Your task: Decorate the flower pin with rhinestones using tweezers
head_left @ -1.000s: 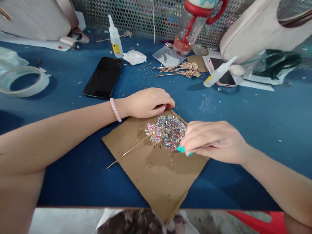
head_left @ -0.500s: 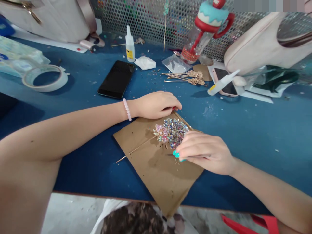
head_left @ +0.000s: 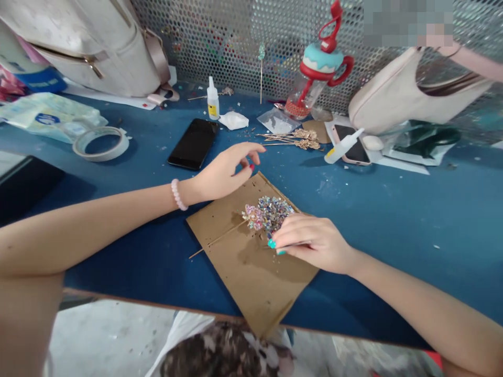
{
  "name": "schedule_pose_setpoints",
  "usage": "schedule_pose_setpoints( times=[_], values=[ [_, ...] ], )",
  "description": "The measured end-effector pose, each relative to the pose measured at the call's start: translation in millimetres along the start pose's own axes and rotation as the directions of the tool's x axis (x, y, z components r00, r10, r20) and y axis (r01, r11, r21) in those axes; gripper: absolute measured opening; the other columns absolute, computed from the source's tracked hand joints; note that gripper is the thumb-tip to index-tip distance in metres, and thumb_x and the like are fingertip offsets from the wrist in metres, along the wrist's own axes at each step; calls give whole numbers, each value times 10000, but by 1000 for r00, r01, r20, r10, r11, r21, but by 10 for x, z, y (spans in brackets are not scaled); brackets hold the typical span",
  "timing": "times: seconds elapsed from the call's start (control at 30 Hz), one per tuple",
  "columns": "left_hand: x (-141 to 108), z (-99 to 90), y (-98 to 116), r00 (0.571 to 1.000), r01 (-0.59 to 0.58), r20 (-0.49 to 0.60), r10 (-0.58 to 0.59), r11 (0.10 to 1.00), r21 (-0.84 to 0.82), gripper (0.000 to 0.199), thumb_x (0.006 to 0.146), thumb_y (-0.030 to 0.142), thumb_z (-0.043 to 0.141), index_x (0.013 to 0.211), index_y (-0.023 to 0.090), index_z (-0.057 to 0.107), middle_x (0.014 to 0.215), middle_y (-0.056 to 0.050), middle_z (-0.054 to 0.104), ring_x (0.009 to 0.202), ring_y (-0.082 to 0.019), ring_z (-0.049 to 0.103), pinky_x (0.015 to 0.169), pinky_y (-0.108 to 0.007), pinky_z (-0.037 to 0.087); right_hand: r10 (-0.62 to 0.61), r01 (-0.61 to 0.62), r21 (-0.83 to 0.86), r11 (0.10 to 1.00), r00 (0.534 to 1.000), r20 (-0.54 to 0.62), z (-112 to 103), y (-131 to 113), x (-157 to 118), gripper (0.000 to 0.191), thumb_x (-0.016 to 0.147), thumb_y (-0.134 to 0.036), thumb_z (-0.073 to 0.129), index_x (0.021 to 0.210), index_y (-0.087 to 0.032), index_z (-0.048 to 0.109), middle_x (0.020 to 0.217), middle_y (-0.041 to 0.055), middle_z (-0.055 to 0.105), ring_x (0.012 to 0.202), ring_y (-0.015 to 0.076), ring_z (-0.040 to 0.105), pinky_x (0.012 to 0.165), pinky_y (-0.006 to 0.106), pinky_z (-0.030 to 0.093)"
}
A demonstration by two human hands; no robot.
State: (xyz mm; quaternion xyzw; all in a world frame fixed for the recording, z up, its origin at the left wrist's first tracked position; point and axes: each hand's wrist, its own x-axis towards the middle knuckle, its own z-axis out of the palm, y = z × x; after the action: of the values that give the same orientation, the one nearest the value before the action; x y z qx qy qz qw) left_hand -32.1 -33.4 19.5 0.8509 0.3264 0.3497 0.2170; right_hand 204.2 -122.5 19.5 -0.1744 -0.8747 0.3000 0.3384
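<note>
My right hand point(head_left: 310, 242) pinches a pair of thin metal tweezers point(head_left: 295, 244), their tip low over the brown cardboard sheet point(head_left: 251, 277). Beside those fingers lies a heap of small multicoloured rhinestones point(head_left: 275, 209), partly hidden by the hand. A thin gold hairpin stick point(head_left: 226, 233) rests across the sheet, its pink-beaded head point(head_left: 253, 215) touching the heap's left side. My left hand point(head_left: 228, 170) is raised above the far corner of the cardboard, fingers bent and apart, with nothing in it. A pink bead bracelet circles that wrist.
Behind the sheet are a black phone point(head_left: 193, 144), a glue bottle point(head_left: 212, 99), gold hairpin sticks point(head_left: 301, 139) and another glue bottle point(head_left: 341, 146). A tape roll point(head_left: 101, 152) lies at left. A tumbler point(head_left: 310, 84) and bags stand by the perforated metal panel.
My left hand has lifted off the cardboard's far edge, moved left, and its fingers have spread. The right hand keeps the tweezers near the heap. The camera view has shifted.
</note>
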Motion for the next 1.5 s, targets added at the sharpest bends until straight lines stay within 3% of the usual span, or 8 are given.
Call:
schedule_pose_setpoints(
  times=[0.1, 0.3, 0.53, 0.8, 1.5],
  values=[
    [-219, -84, 49, 993, 114, -8, -115, 989, -99, 335, 873, 98, 430, 1197, 99, 516, 984, -76, 641, 677, -81, 550, 631, -212, 468, -7, 7, -2, 1000, 1000, 2, 1, 14, -4, 60, 883, -172, 632, 897, -163, 690, 822, 48, 740, 742, 126, 665, 725, 281, 533],
    [-474, -135, 203, 962, 239, 147, -231, 970, -45, 282, 919, 181, 427, 1173, 149, 545, 891, -22, 677, 631, -82, 554, 605, -210, 444, -4, 4, -3, 1000, 1000, -5, 24, 3, 5, 44, 870, -172, 647, 887, -163, 687, 818, 46, 741, 737, 126, 672, 709, 277, 537],
    [-580, -133, 284, 932, 161, 332, -147, 987, -16, 361, 912, 190, 422, 1268, 153, 465, 856, -4, 711, 688, -111, 624, 647, -224, 466, 22, -22, 12, 1000, 1000, -4, 31, -9, -6, 46, 870, -186, 647, 872, -168, 689, 791, 47, 737, 716, 127, 664, 683, 274, 537],
    [-647, -117, 296, 924, 3, 383, 18, 999, -54, 440, 898, 159, 423, 1336, 192, 394, 905, 1, 731, 635, -112, 630, 572, -213, 435, 53, -52, 41, 998, 999, -8, 60, -52, -34, 56, 860, -163, 658, 905, -165, 691, 810, 54, 735, 736, 132, 665, 696, 286, 543],
    [-648, -97, 358, 896, 101, 442, -39, 988, -117, 520, 808, 132, 550, 1317, 180, 454, 834, 47, 695, 527, -56, 507, 523, -169, 379, 91, -94, 54, 994, 994, 67, 16, -112, -53, 113, 857, -129, 655, 946, -184, 698, 850, 54, 741, 778, 140, 670, 745, 295, 544]
  ],
)
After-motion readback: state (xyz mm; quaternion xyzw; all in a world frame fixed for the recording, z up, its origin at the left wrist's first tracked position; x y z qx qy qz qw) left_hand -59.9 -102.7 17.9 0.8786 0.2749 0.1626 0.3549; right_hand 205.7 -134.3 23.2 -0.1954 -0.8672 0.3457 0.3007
